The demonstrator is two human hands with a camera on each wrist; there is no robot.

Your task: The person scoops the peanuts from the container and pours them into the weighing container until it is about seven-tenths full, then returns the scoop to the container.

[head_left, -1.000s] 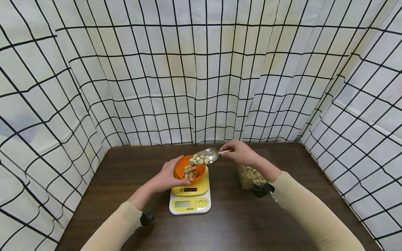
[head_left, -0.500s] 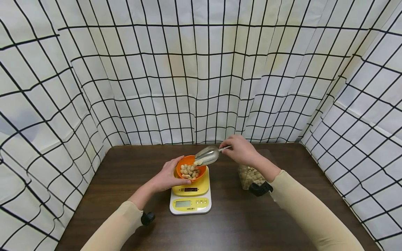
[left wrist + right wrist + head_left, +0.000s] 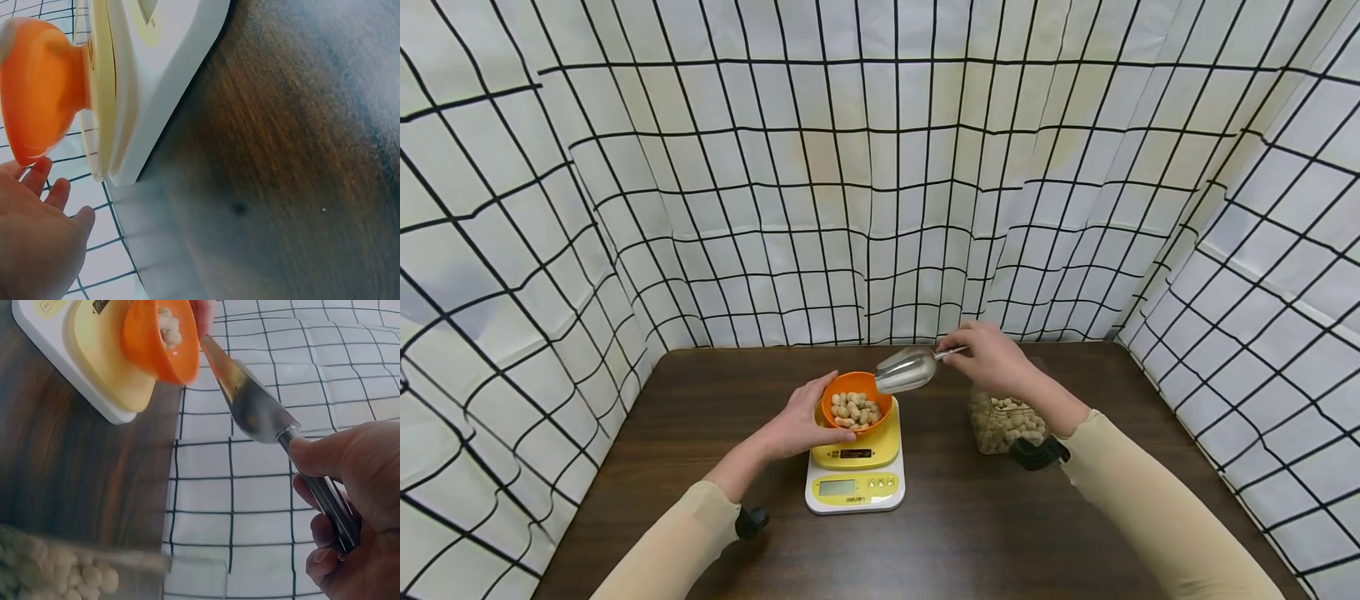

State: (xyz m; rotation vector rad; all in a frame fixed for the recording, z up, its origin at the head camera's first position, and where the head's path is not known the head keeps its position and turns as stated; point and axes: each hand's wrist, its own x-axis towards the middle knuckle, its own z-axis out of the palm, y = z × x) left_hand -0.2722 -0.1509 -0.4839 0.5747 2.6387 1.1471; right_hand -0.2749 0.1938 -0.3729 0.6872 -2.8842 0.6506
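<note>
"Scoop (image 3: 908, 369), metal, raised over the desk (image 3: 925, 533) close to its far edge, about midway between left and right edges. Held how?"

"By the handle, in the right hand (image 3: 985, 360). Grip pinching the handle: thumb laid along it, fingers curled on the opposite side. Lip turned toward the orange bowl (image 3: 852, 382), just beside its right rim."

"Touching that rim?"

"Cannot tell; overlapping it in the head view, very near it in the right wrist view."

"And the left hand (image 3: 797, 426)?"

"Around the bowl. Grip holding it from the left, thumb at the rim toward the near edge of the desk, fingers at the side toward the far edge."

"Inside the bowl?"

"Peanuts (image 3: 853, 410) in the shell, heaped on the bottom. Bowl upright on the yellow platform (image 3: 877, 454) of a kitchen scale (image 3: 872, 499), a little left of the desk's middle. Display (image 3: 837, 487) and three small buttons (image 3: 881, 482) on the part toward the near edge; reading too faint to make out."

"Farther right?"

"Clear plastic box (image 3: 983, 429), between scale and right edge and apart from the scale, with more peanuts inside, partly hidden under the right forearm."

"Clothing and backdrop?"

"Beige sleeves (image 3: 1157, 500) on both arms, a black strapped device (image 3: 1039, 452) near each wrist. Past the far edge, a white curtain (image 3: 917, 167) with black grid lines, bent around the left and right edges too."
</note>
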